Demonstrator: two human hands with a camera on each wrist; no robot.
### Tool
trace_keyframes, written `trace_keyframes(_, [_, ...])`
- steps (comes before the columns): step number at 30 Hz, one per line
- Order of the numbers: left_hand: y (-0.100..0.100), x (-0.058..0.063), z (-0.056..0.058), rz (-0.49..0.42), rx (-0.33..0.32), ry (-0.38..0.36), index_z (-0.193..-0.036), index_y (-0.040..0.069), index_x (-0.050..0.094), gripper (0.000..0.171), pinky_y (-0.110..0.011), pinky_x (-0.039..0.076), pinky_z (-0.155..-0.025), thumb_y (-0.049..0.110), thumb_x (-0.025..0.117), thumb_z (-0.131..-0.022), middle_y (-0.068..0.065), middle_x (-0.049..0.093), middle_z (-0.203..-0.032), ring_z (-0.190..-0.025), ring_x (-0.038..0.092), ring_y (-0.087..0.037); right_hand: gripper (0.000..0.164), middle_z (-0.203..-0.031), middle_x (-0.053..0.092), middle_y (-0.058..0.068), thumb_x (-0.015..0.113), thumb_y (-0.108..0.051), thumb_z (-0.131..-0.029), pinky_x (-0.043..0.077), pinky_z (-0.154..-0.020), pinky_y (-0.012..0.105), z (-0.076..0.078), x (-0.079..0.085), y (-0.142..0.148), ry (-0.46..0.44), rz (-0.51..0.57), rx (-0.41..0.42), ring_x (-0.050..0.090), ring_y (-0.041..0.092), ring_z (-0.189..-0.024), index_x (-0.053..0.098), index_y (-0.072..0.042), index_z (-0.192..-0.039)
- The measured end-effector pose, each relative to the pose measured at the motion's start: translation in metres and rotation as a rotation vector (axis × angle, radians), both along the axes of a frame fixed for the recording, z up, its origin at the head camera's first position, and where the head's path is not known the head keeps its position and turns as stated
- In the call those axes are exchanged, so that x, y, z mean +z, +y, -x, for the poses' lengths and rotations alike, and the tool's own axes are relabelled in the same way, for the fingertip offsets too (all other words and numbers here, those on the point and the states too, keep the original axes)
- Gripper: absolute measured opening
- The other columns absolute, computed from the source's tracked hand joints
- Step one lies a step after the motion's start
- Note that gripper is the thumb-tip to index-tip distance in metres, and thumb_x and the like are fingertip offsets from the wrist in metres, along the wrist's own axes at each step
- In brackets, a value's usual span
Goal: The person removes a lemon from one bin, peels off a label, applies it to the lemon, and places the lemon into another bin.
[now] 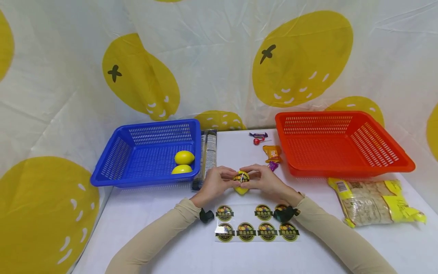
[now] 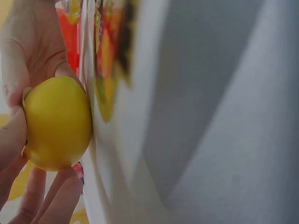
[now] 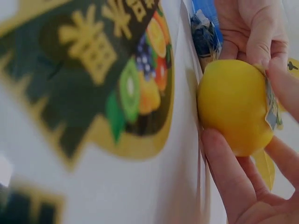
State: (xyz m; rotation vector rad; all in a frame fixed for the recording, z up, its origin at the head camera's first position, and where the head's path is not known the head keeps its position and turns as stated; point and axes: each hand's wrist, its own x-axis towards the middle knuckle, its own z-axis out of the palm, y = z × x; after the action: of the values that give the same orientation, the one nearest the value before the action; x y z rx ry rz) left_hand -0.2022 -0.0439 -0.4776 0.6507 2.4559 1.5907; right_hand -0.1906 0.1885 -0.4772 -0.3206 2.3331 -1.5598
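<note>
Between both hands, over the middle of the table, is a yellow lemon point(image 1: 242, 190) with a round dark fruit sticker point(image 1: 241, 177) on its upper side. My left hand point(image 1: 219, 181) holds the lemon from the left, its thumb at the sticker. From the other side my right hand point(image 1: 264, 181) grips it, thumb also at the sticker. In the right wrist view, an edge of the sticker point(image 3: 271, 105) stands slightly off the lemon point(image 3: 233, 107). The left wrist view shows the lemon point(image 2: 58, 123) with fingers around it. A clear sheet point(image 1: 242, 213) of matching stickers lies nearer me.
At left, a blue basket point(image 1: 147, 182) holds two lemons point(image 1: 184, 157). A red basket point(image 1: 345, 171) stands at right, with a yellow-and-clear bag point(image 1: 373, 201) before it. Wrapped candies point(image 1: 272, 153), a lollipop point(image 1: 256, 141) and a long packet point(image 1: 210, 148) lie between the baskets.
</note>
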Motion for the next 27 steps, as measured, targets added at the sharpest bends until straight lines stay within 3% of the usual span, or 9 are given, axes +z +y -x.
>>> trace_keyframes(6, [-0.0001, 0.0008, 0.0012, 0.009, -0.007, -0.001, -0.113, 0.01, 0.079, 0.033, -0.023, 0.06, -0.085, 0.017, 0.088, -0.081, -0.007, 0.076, -0.114, -0.101, 0.076, -0.021, 0.059, -0.136, 0.063, 0.014, 0.087, -0.028, -0.082, 0.059, -0.083, 0.027, -0.0017, 0.0029, -0.004, 0.037, -0.028, -0.017, 0.068, 0.031, -0.115, 0.066, -0.013, -0.135])
trace_keyframes(18, [-0.0008, 0.0028, 0.0028, 0.021, -0.003, -0.015, -0.109, 0.01, 0.08, 0.031, -0.026, 0.061, -0.084, 0.018, 0.088, -0.08, -0.007, 0.077, -0.112, -0.1, 0.076, -0.023, 0.058, -0.133, 0.064, 0.009, 0.089, -0.029, -0.079, 0.06, -0.09, 0.035, -0.0027, 0.0037, -0.0061, 0.044, -0.051, -0.035, 0.067, 0.032, -0.118, 0.068, -0.017, -0.132])
trace_keyframes(23, [-0.0016, 0.0037, 0.002, 0.0, -0.029, -0.064, -0.111, 0.011, 0.079, 0.033, -0.029, 0.062, -0.083, 0.019, 0.088, -0.081, -0.009, 0.076, -0.117, -0.102, 0.077, -0.026, 0.06, -0.139, 0.063, 0.009, 0.089, -0.03, -0.08, 0.059, -0.09, 0.034, -0.0023, 0.0025, -0.0028, -0.013, -0.035, -0.024, 0.063, 0.032, -0.12, 0.066, -0.018, -0.134])
trace_keyframes(27, [-0.0032, 0.0061, 0.0003, 0.012, -0.03, -0.096, -0.112, 0.015, 0.079, 0.034, -0.033, 0.063, -0.083, 0.024, 0.088, -0.081, -0.007, 0.075, -0.121, -0.102, 0.076, -0.025, 0.067, -0.145, 0.059, 0.008, 0.089, -0.029, -0.079, 0.055, -0.1, 0.042, -0.0035, 0.0039, -0.0004, -0.058, -0.017, 0.006, 0.057, 0.034, -0.128, 0.062, -0.018, -0.14])
